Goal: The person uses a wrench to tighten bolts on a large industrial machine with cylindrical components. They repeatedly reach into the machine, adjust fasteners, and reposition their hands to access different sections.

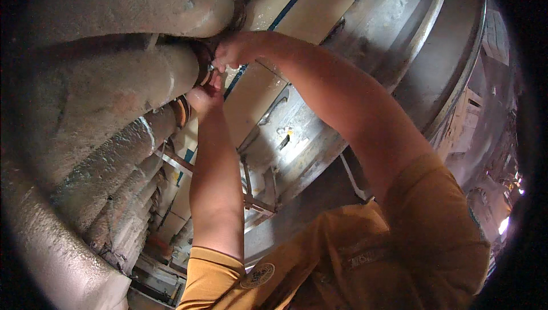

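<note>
Both my arms reach up to the end of a thick, dusty grey pipe (125, 81). A dark reddish-brown ring (204, 61) circles that end, and a small shiny metal piece (212, 67) shows at its edge. My right hand (231, 51) comes over from the right, its fingertips closed in a pinch beside the metal piece. From below, my left hand (206, 96) is raised to the same spot, with its fingers pressed together next to the right fingertips. Whatever lies between the fingers is too small and partly hidden to make out.
Another big grey pipe (131, 1) runs above, and several more lie below. Cream panels (314, 10) with dark blue seams slope behind my hands. Curved metal sheeting (399, 19) stands to the right. A rusty bracket (257, 202) juts out near my left forearm.
</note>
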Tool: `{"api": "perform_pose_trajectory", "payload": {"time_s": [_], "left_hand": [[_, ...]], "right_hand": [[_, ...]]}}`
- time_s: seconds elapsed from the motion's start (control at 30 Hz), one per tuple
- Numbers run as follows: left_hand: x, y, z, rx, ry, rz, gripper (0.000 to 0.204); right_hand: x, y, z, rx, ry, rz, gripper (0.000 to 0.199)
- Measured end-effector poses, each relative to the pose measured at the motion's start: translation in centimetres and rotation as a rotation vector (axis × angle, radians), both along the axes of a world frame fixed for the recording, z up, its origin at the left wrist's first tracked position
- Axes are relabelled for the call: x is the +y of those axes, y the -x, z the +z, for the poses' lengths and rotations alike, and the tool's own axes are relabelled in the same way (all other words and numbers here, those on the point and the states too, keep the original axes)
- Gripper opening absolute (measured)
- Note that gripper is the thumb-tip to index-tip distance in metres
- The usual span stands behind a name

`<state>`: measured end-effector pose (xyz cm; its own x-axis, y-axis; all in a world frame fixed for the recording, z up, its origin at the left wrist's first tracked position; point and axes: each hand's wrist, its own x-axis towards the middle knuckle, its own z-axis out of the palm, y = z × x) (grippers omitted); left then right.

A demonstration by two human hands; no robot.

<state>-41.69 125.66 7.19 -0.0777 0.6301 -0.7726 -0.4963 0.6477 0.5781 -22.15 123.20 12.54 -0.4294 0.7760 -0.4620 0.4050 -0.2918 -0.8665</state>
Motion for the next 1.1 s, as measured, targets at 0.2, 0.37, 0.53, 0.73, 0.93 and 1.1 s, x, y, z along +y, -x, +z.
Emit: {"api": "perform_pose_trajectory", "payload": {"time_s": [0.2,0.37,0.53,0.73,0.93,1.1], "left_hand": [[-0.7,-0.2,0.8,-0.105,-0.165,-0.046,0.040],[-0.7,-1.5,0.9,-0.260,-0.215,-0.060,0.038],[0.1,2.2,-4.1,-0.505,-0.214,-0.312,0.037],[0.8,0.4,-3.7,-0.490,-0.090,-0.235,0.038],[0.8,1.1,-1.6,-0.134,0.016,-0.089,0.042],[-0.4,-0.9,1.1,-0.055,-0.104,-0.007,0.040]], "right_hand": [[-4.9,3.3,-0.9,0.212,-0.325,-0.294,0.020],[-6.2,9.0,-4.2,0.295,-0.214,-0.771,0.028],[-5.5,12.4,-1.8,0.200,-0.082,-1.017,0.031],[-5.6,8.2,-4.4,0.224,-0.117,-0.744,0.030],[1.4,-0.3,-2.4,0.059,0.182,0.028,0.034],[-4.0,2.4,-4.2,0.180,-0.365,-0.311,0.022]]}}
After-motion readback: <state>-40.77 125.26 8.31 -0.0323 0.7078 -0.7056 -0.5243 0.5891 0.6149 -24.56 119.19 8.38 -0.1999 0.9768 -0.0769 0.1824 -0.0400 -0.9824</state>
